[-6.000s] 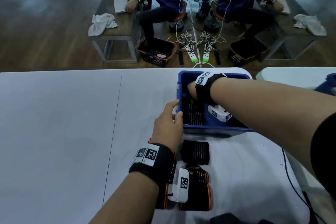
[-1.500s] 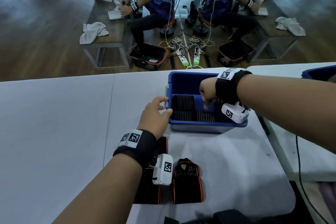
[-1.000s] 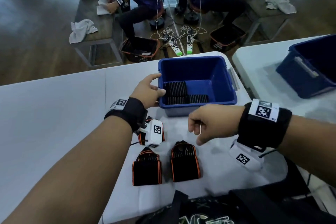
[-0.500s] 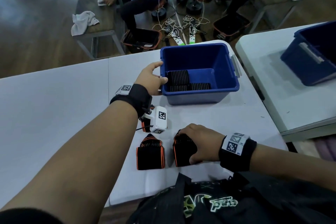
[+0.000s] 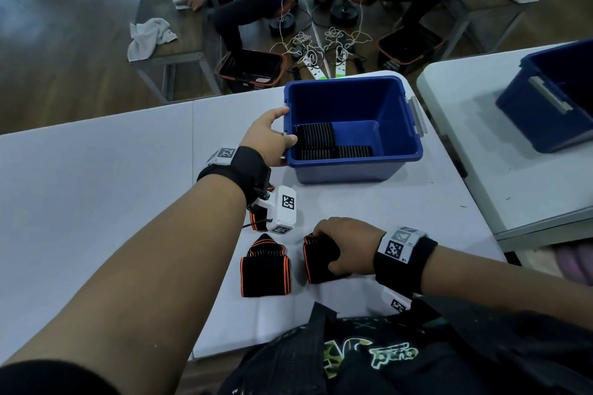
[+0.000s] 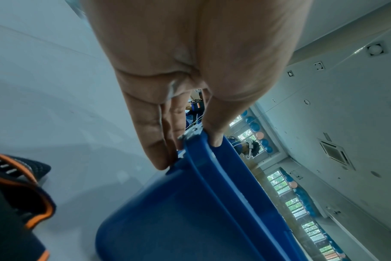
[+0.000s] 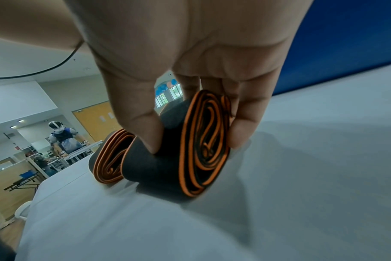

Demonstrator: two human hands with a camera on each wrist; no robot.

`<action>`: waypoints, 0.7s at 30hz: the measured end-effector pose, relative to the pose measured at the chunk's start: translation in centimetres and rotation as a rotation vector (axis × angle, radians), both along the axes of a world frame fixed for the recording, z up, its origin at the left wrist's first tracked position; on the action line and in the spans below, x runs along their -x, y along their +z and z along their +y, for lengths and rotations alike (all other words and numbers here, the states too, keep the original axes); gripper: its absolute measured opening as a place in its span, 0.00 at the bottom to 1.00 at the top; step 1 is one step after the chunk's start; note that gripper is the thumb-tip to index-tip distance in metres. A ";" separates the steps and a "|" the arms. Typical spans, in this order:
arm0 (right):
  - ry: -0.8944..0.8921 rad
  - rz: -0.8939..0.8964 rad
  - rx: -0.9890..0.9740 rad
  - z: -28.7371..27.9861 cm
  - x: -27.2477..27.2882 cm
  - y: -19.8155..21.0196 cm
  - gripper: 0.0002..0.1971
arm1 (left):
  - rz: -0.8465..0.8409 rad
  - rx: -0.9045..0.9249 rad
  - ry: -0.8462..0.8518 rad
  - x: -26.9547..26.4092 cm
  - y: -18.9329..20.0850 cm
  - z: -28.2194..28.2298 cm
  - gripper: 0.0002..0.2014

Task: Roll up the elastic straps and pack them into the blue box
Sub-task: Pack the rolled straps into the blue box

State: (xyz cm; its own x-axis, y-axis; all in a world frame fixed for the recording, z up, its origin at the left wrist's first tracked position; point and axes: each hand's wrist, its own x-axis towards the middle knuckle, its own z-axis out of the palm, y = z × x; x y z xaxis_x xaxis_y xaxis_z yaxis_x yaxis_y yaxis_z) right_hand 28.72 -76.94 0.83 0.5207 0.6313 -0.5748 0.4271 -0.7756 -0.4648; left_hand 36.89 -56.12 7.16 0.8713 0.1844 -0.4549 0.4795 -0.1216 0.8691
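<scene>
The blue box (image 5: 394,138) stands on the white table with several rolled black straps (image 5: 316,138) lying on its floor. My left hand (image 5: 269,138) grips the box's left rim (image 6: 203,151), thumb inside and fingers outside. My right hand (image 5: 340,244) grips a rolled black strap with orange edges (image 5: 321,261) that rests on the table near me; in the right wrist view the thumb and fingers pinch this roll (image 7: 190,150) from both sides. A second roll (image 5: 265,266) lies just left of it, and a third (image 5: 258,218) sits partly hidden under my left wrist.
A second blue box (image 5: 552,96) stands on the neighbouring white table (image 5: 481,138) to the right, across a narrow gap. Beyond the far table edge is a mirror with reflected people, benches and cables. My dark clothing (image 5: 369,359) overlaps the near table edge.
My right hand left the box, came back toward me and closed round the right-hand roll on the table. The left hand kept its hold on the box rim.
</scene>
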 end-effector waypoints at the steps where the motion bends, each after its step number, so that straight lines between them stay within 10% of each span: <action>1: -0.006 0.005 -0.002 0.1 0.0 0.0 0.29 | -0.001 0.002 0.001 0.0 0.0 0.0 0.31; 10: -0.078 0.052 -0.043 -0.3 -0.4 1.3 0.24 | -0.007 0.000 -0.004 -0.1 -0.1 0.1 0.31; 21: -0.312 -0.138 -0.285 -4.0 -9.5 13.4 0.17 | -0.049 0.030 0.008 0.0 -0.7 0.1 0.30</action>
